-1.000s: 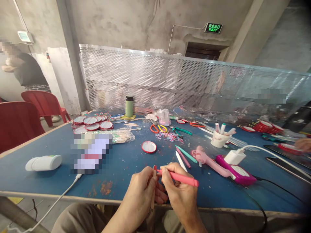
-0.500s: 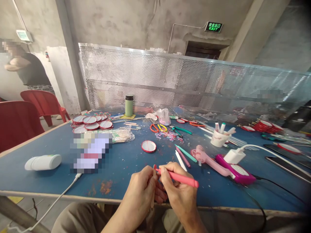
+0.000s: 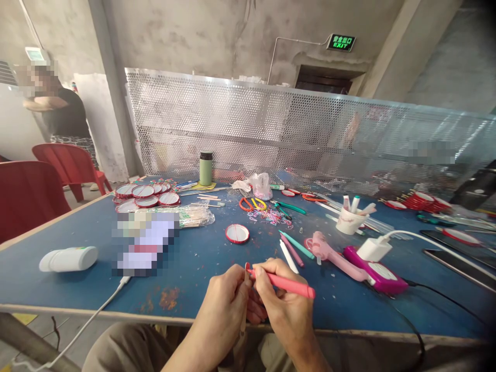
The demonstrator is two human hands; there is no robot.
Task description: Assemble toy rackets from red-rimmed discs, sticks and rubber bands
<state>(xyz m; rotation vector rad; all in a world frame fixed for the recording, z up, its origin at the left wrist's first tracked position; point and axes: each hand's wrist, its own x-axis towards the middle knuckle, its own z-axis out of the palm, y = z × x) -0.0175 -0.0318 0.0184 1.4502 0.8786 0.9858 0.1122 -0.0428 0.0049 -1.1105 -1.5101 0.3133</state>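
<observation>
Close to the table's front edge, my left hand (image 3: 223,305) pinches a thin wooden craft stick (image 3: 247,267) whose upper end is red. My right hand (image 3: 290,310) holds a coral-red marker (image 3: 295,285) like a pen, its tip at the stick's reddened end. Both hands are close together, and the fingers partly hide the stick. Just beyond them lie a white pen (image 3: 289,257), a mauve pen (image 3: 292,250) and a teal pen (image 3: 297,245). A round white disc with a red rim (image 3: 237,233) rests on the table further ahead.
At left are a white bottle (image 3: 68,259), a cabled phone (image 3: 149,243) and stacked red-rimmed discs (image 3: 143,191). Ahead lie pliers (image 3: 289,207) and small colourful clips (image 3: 269,216). On the right are a cup of pens (image 3: 350,219) and a pink handheld device (image 3: 341,258). A perforated metal screen (image 3: 232,124) stands behind.
My hands stay almost in place; the marker's rear end has shifted slightly left. In the background at left, a person with folded arms has moved to the right.
</observation>
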